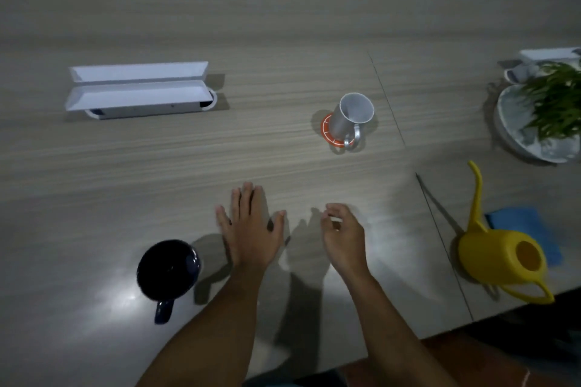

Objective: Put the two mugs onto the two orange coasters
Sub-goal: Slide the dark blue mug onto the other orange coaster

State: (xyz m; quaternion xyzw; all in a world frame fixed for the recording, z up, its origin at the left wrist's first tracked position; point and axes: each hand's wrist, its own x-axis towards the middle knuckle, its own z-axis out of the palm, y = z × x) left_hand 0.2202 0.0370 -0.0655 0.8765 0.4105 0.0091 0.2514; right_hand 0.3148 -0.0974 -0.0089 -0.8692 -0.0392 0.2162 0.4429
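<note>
Mugs: dark mug (pixel 168 270) looks rigid, breakable, probably slick; take its handle. Left hand (pixel 251 229) spread flat, right hand (pixel 344 234) loosely curled, both empty.

Left hand (pixel 251 229) flat, fingers spread, palm down; right hand (pixel 342 234) loosely curled; both empty.

Both forearms bare, no sleeves in view. Left hand (pixel 250 229) bare, no rings visible. Right hand (pixel 344 237) bare; possible ring, too blurred to confirm.
</note>
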